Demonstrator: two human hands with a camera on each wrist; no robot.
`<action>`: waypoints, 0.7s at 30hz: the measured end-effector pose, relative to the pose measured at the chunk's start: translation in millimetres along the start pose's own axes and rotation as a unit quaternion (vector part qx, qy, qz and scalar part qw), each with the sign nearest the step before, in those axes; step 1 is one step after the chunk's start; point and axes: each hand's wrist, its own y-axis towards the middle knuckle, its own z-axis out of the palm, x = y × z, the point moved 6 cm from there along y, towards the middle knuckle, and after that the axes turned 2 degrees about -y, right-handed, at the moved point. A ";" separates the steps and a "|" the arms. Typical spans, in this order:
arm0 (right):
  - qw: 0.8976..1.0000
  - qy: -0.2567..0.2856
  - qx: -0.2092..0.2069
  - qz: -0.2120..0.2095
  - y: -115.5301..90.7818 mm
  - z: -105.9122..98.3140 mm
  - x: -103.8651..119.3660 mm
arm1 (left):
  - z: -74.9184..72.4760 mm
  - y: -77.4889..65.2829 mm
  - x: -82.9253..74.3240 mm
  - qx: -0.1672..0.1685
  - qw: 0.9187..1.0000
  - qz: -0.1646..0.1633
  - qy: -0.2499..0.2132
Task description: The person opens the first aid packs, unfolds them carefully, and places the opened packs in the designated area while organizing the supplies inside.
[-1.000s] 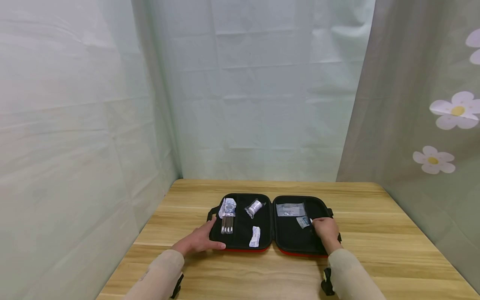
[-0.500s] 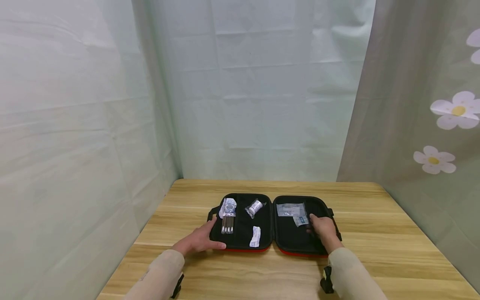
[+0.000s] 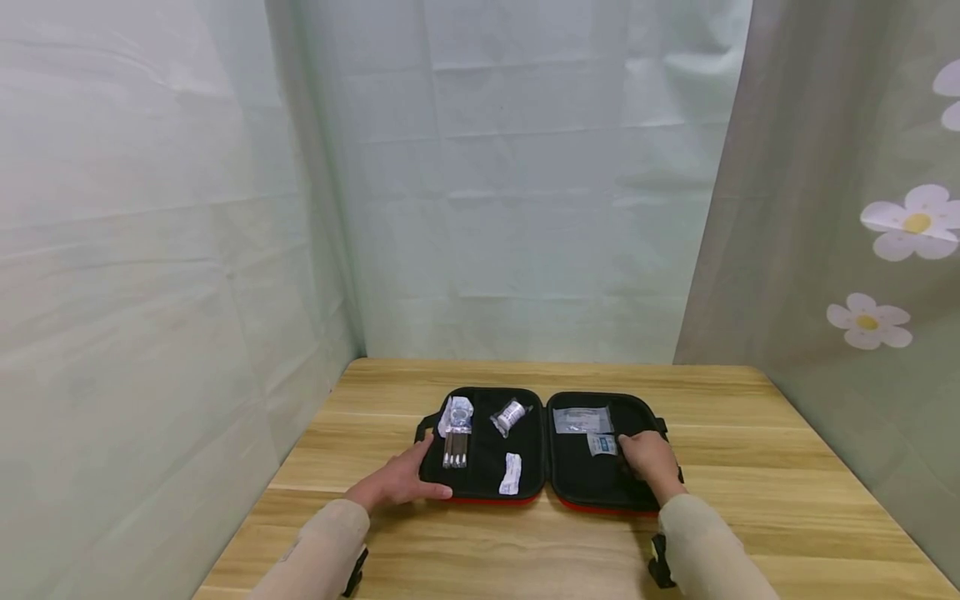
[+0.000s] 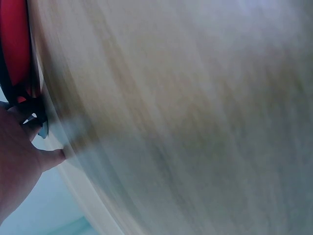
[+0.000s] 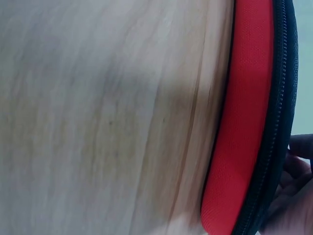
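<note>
Clearly, the black-lined case (image 3: 487, 458) lies open and flat on the table (image 3: 525, 550), close to the far edge and roughly midway between the left and right edges. Your left hand (image 3: 401, 479) rests at the case's outer corner on the side facing the table's left edge; its grip stands apart, thumb spread from the fingers. Your right hand (image 3: 652, 462) reaches into the other half, fingers at the side of a small blue-and-white packet (image 3: 602, 444). You cannot tell whether that grip is clamped on the packet, since the hand hides its fingertips. A clear packet (image 3: 581, 419) lies just beside the small one, toward the table's far edge.

In the half nearer the table's left edge you find brown sticks with white tips (image 3: 454, 450) in clear wrapping, a white packet (image 3: 455, 408) adjoining them on the far-edge side, a wrapped white roll (image 3: 511, 414), and a white strip (image 3: 511, 473) nearest the table's near side. Your right wrist view shows the case's red outer shell (image 5: 249, 98) and its black zip (image 5: 276, 112). Pale cloth (image 3: 525, 208) hangs behind the table's far edge.
</note>
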 end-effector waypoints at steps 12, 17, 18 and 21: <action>0.997 -0.024 -0.073 -0.024 -1.7 -15.3 9.6 | -2.0 -1.7 -1.3 0.001 1.000 0.005 0.004; 0.995 -0.010 -0.093 -0.045 -6.2 -11.7 26.7 | -2.6 -2.4 -1.3 0.004 1.000 0.003 0.001; 0.995 -0.004 -0.093 -0.047 -7.2 -9.9 30.5 | -2.5 -2.5 -1.4 0.004 1.000 0.003 0.000; 0.994 0.016 -0.093 -0.055 -9.4 -4.2 42.7 | -1.2 -1.7 -1.0 0.004 1.000 0.002 -0.001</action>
